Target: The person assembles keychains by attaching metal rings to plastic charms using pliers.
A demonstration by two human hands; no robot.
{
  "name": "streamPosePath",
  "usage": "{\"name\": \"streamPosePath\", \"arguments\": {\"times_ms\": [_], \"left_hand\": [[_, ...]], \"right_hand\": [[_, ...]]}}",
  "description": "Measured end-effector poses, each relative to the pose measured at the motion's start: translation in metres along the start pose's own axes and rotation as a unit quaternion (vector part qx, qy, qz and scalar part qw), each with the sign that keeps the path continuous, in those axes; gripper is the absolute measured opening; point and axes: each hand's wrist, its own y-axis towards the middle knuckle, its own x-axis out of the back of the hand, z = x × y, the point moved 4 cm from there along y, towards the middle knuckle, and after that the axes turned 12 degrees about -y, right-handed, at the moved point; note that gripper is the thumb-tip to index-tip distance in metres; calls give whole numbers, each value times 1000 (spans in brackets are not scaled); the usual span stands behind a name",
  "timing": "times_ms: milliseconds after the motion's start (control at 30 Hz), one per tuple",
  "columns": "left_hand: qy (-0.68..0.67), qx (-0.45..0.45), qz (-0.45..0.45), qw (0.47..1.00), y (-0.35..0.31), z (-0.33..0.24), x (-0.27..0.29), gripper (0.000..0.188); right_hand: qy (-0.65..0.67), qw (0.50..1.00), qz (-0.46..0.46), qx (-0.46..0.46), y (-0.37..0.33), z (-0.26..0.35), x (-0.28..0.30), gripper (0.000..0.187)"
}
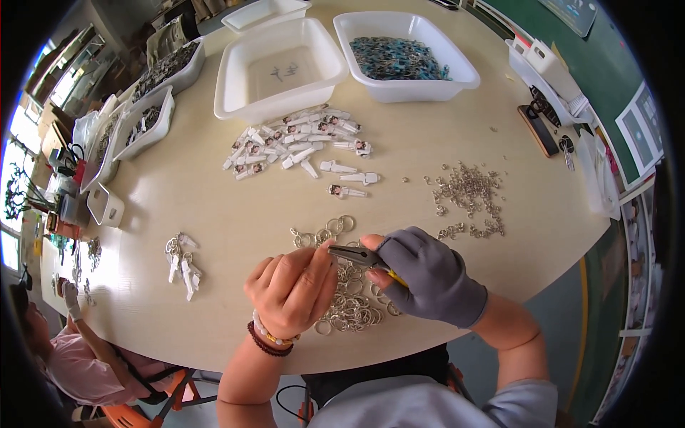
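My right hand [439, 278], in a grey fingerless glove, grips pliers [354, 255] with dark jaws and yellow handles. The jaws point left and meet the fingertips of my left hand [291, 289]. That hand is bare, its fingers curled in a pinch; whatever sits between them is too small and hidden to name. Beaded bracelets circle the left wrist. Beneath and between both hands lies a heap of silver split key rings [354, 312], partly covered by them. Beyond the hands, several white figure-shaped charms [342, 191] lie near a larger pile of such charms [285, 143].
Tiny metal fittings [467, 191] are scattered at right. Assembled keychains [187, 274] lie at left. At the far side stand a nearly empty white tub [228, 78] and a tub [464, 77] of teal pieces. A phone [539, 130] rests far right; another person [89, 364] sits at left.
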Motion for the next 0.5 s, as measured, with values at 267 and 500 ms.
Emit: {"name": "streamPosePath", "arguments": {"times_ms": [267,500], "left_hand": [[138,-56,23,989,3,-10,0,23],[35,4,19,999,0,-5,-4,25]], "right_hand": [[54,998,0,-10,0,3,-6,31],[24,998,46,-22,-1,-3,-6,26]]}}
